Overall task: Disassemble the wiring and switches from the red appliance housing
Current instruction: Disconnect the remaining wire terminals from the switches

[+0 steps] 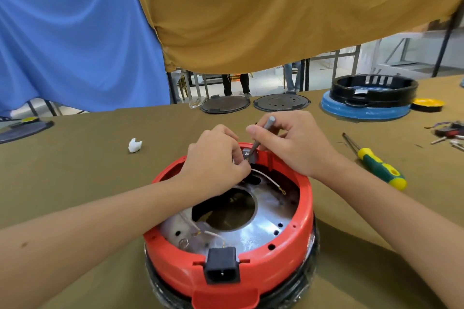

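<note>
The housing (pixel 251 253) sits on the table (pixel 75 170), a screwdriver (pixel 376 165) to its right, two lids (pixel 224 103) behind.

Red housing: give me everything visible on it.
The red housing is a round, glossy plastic-looking shell, open side up on the olive cloth. Inside lies a shiny metal plate with a large central hole and small holes. A black power socket sits in its near rim; a white wire with a ring terminal lies loose inside. At the far rim, the left hand pinches a small grey part while the right hand works a slim grey tool on it.
</note>
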